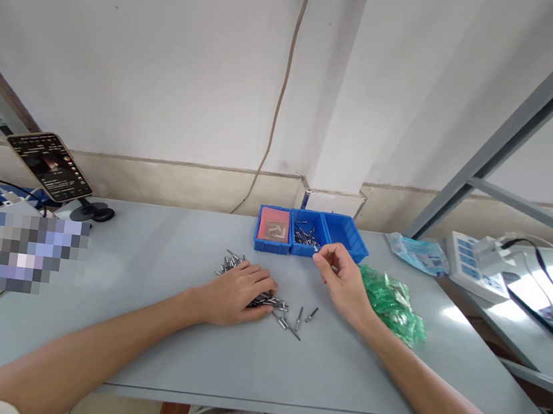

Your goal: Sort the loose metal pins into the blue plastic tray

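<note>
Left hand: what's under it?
Small metal pieces show between the thumb and fingers of the left hand, and more show just beyond its knuckles, on the gray table. Whatever lies directly beneath the palm is covered.

At the tabletop's (146,366) left, a lit phone (51,166) tilts on a black stand (85,212). A beige cable (289,67) hangs down the wall (173,67). At right, a blue packet (416,254) lies beside a white power strip (471,266).
</note>
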`<action>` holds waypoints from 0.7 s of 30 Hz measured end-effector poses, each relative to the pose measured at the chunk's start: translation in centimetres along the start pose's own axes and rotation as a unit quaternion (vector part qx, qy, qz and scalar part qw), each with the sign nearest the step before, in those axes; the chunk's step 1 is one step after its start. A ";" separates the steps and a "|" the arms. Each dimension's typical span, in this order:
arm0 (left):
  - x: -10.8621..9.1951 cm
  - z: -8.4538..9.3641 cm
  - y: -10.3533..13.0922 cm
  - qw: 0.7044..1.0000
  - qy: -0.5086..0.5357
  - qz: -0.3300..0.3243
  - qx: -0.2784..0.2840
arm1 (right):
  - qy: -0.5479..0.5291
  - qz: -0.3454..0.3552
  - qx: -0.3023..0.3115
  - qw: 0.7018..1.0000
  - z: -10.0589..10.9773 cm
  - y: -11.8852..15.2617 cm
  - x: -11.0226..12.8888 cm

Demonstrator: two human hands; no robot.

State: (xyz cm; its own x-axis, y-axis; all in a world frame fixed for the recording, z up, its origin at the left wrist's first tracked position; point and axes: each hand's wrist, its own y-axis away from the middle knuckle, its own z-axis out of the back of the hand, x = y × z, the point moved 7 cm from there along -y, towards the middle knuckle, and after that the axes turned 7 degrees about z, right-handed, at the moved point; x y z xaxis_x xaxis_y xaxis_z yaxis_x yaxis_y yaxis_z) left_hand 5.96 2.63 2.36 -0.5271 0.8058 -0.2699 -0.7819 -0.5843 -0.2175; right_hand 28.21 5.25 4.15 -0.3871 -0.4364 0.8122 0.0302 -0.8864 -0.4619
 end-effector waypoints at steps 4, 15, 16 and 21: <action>-0.1 0.1 0.0 1.000 0.001 0.000 -0.001 | 0.041 0.027 0.000 0.999 0.0 0.2 0.5; 0.0 -0.1 0.0 1.000 0.000 -0.001 -0.002 | -0.002 -0.016 0.056 0.998 -1.2 0.4 0.1; 0.0 -0.1 0.0 1.000 -0.001 -0.001 -0.001 | -0.018 -0.032 0.058 0.998 -1.2 0.4 -0.1; -0.1 0.0 -0.1 1.000 0.001 0.000 0.004 | -0.104 -0.096 0.039 0.989 -1.1 0.3 -1.0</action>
State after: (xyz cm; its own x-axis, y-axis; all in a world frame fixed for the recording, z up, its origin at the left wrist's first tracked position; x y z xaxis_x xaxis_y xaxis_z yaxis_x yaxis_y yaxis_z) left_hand 6.02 2.62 2.41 -0.5264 0.8056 -0.2719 -0.7845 -0.5835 -0.2100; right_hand 27.59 5.59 2.76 -0.1949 -0.2740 0.9418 0.0491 -0.9617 -0.2696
